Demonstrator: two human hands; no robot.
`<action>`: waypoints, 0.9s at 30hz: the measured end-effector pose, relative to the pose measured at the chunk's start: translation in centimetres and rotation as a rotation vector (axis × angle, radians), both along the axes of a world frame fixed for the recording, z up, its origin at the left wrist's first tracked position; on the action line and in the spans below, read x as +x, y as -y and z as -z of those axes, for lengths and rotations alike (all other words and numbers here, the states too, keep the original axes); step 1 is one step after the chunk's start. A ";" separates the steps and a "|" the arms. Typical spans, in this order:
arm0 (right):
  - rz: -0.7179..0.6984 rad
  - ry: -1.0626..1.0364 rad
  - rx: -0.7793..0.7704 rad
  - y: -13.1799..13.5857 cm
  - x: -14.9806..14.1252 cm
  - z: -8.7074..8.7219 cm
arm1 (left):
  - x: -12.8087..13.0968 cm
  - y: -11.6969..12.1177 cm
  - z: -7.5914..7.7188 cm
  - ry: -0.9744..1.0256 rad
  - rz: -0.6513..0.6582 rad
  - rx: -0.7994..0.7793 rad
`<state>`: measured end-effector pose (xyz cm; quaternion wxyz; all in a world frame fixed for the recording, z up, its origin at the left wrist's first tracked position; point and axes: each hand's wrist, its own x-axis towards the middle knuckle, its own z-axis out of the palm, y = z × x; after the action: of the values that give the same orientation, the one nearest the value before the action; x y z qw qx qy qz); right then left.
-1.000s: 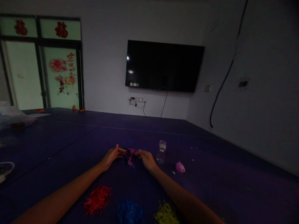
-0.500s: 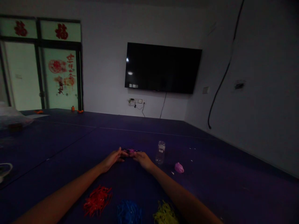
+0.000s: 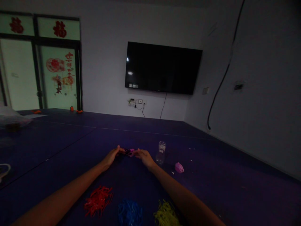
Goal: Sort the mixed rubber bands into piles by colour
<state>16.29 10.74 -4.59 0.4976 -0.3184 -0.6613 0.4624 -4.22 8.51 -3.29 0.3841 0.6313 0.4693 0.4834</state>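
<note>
Strands, pink and dark [image 3: 129,152], bunched on purple counter [image 3: 211,188] between my hands, long axis left-to-right. Left hand [image 3: 110,159] at left end, right hand [image 3: 146,158] at right end; neither clearly nearer. Fingers part-curled both sides, seemingly touching; can't tell if gripping. Clear bottle [image 3: 161,153] just right of right hand.

Showing dim grey wall [image 3: 103,66] beyond far edge of purple surface [image 3: 211,182], bearing black television [image 3: 163,68]; glowing greenish through red-decorated glass doors [image 3: 43,75], left.
</note>
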 end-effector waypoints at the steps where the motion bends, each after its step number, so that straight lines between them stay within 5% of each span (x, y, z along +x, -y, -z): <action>1: 0.020 -0.018 0.012 -0.1 0.1 -0.1 | -0.1 0.0 0.0 0.031 0.002 -0.003; 6: 0.135 0.027 0.034 -0.5 0.8 0.4 | -0.6 0.2 0.1 0.186 -0.022 -0.012; 15: 0.070 0.236 0.227 -0.7 0.3 1.0 | -0.4 0.6 -0.2 0.178 -0.037 0.007; 22: 0.208 0.196 0.340 0.0 0.8 0.3 | -1.0 0.2 0.7 -0.115 -0.415 0.158; 27: -0.022 0.417 0.462 1.1 0.2 -0.2 | -0.5 -0.7 1.3 -0.118 -0.243 0.172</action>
<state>16.53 9.62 -4.40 0.4054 -0.2779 -0.8400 0.2298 -4.73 9.21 -4.58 0.2389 0.6279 0.5208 0.5266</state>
